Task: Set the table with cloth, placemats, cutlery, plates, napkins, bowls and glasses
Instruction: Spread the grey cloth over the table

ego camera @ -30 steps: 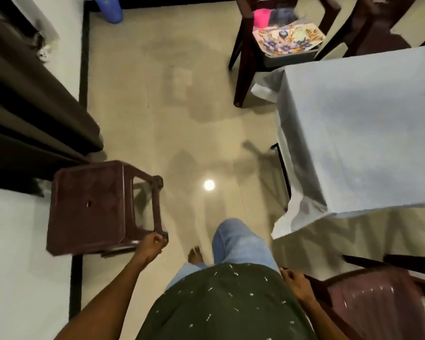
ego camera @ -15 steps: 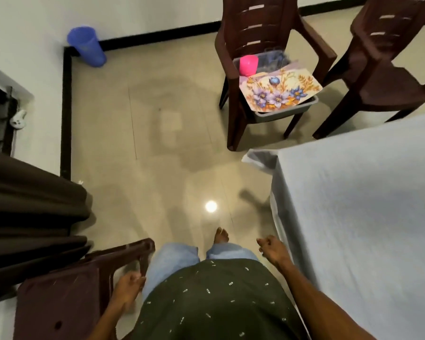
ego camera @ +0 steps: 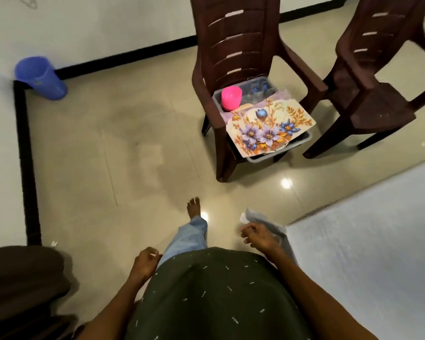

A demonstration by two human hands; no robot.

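left hand off the stool, loosely curled, empty | right hand empty beside tablecloth corner | heading to floral placemats (next step)

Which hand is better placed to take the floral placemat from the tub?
Probably the right hand: it is nearer the floral placemat on the grey tub. The left hand hangs farther back.

no readable text, labels, brands or numbers anywhere

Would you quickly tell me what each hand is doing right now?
Left hand: loosely curled at the side, holding nothing.
Right hand: loosely curled, holding nothing, beside the pale grey tablecloth corner.
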